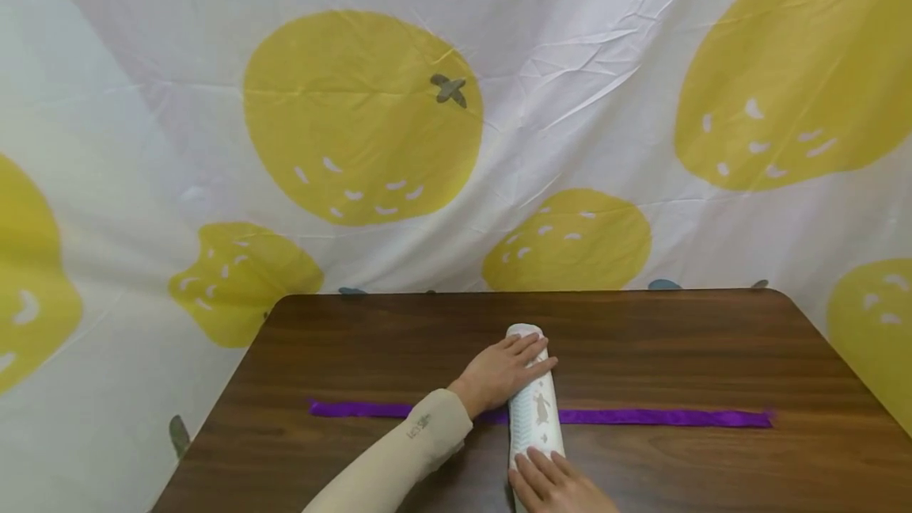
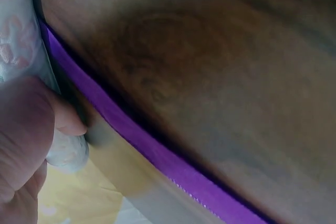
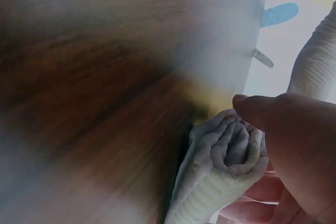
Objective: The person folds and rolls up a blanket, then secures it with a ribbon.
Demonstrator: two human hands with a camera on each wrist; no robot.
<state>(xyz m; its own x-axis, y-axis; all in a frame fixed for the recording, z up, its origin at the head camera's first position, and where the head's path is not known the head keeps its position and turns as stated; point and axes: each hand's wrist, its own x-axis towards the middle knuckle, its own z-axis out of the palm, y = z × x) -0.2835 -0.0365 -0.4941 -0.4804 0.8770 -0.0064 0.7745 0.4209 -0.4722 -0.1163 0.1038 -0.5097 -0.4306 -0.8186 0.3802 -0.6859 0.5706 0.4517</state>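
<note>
A long white roll [image 1: 537, 410] of soft material, printed with a rabbit and a pale blue pattern, lies lengthwise on the table across a purple ribbon [image 1: 663, 417]. My left hand [image 1: 502, 369] holds it near its far end, fingers draped over the top. The left wrist view shows a digit [image 2: 71, 121] of that hand against the roll's side. At the near end, my right hand [image 1: 559, 488] grips the roll. In the right wrist view, thumb and fingers are on either side of its folded, layered end [image 3: 236, 148]. The ribbon is hidden beneath the roll's middle.
The dark wooden table [image 1: 356, 347] has rounded far corners. Behind it hangs a white cloth [image 1: 534, 117] with large yellow fruit prints. The ribbon extends sideways from both sides of the roll, and its left part passes behind my left forearm [image 1: 399, 454].
</note>
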